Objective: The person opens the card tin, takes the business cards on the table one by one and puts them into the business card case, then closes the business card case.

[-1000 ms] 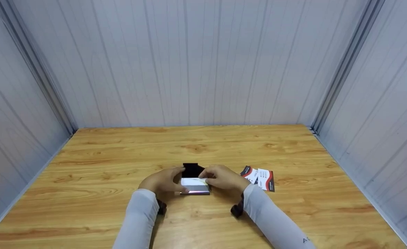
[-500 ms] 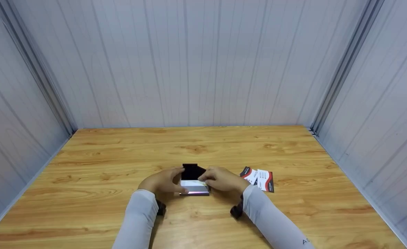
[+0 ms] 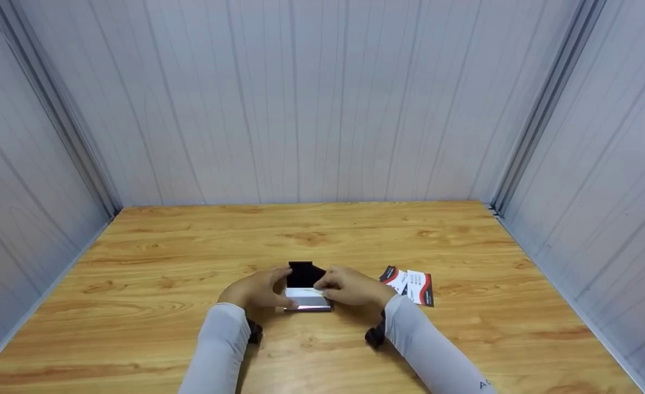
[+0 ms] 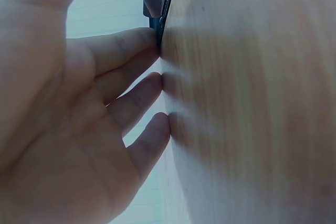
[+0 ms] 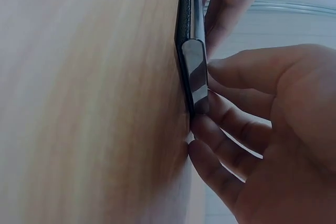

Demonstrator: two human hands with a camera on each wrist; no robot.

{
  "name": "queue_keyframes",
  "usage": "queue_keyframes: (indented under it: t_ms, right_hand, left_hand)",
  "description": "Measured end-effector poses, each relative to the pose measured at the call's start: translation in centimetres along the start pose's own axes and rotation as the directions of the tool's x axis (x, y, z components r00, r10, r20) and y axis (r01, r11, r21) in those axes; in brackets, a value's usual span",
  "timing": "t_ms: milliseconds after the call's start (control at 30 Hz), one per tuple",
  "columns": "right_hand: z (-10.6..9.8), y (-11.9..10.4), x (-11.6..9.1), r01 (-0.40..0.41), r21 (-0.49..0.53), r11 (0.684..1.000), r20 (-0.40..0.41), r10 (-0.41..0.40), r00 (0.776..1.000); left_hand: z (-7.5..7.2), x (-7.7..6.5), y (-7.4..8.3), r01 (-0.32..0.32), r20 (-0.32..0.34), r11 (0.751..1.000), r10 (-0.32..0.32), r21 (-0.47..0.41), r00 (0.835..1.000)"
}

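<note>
Card case (image 3: 312, 302) lies open on the desk (image 3: 191, 246), the left hand (image 3: 257, 289) clamped on its left end, the right hand (image 3: 350, 285) on its right, apparently to steady it; business cards (image 3: 420, 285) lie nearby, seemingly for easy reach.

Left sleeve (image 3: 217, 347): pale grey-white, pretty snug, kinda wrinkly near the wrist
Right sleeve (image 3: 429, 343): same pale fabric
Lettering (image 3: 484, 384): dark, on the right sleeve, an A plus something I can't read
Wrist gadgets (image 3: 375, 336): chunky black, one per arm
Left hand (image 3: 258, 289), right hand (image 3: 355, 287): both bare
</note>
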State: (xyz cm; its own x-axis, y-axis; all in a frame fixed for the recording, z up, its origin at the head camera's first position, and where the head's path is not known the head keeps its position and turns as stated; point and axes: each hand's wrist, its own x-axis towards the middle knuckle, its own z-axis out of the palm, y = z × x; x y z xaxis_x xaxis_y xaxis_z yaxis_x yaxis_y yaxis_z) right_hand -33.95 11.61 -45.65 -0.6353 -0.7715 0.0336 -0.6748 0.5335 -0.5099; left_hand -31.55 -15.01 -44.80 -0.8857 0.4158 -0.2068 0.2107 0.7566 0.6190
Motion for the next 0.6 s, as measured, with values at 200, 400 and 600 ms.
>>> queue_keyframes:
  t_ms: [200, 400, 600]
  right_hand:
    - [0.0, -0.2, -0.2, -0.006, 0.021, 1.000, 0.014, 0.006, 1.000]
    - [-0.4, -0.1, -0.5, -0.003, 0.074, 0.997, 0.038, 0.000, 0.999]
    - [-1.3, 0.3, -1.3, -0.039, 0.159, 0.987, 0.051, 0.031, 0.998]
  left_hand:
    - [0.1, 0.0, -0.1, 0.003, 0.000, 1.000, -0.003, -0.008, 1.000]
    - [0.2, -0.1, -0.1, 0.015, 0.009, 1.000, -0.015, -0.007, 1.000]
    - [0.1, 0.1, -0.1, 0.008, 0.015, 1.000, -0.008, 0.002, 1.000]
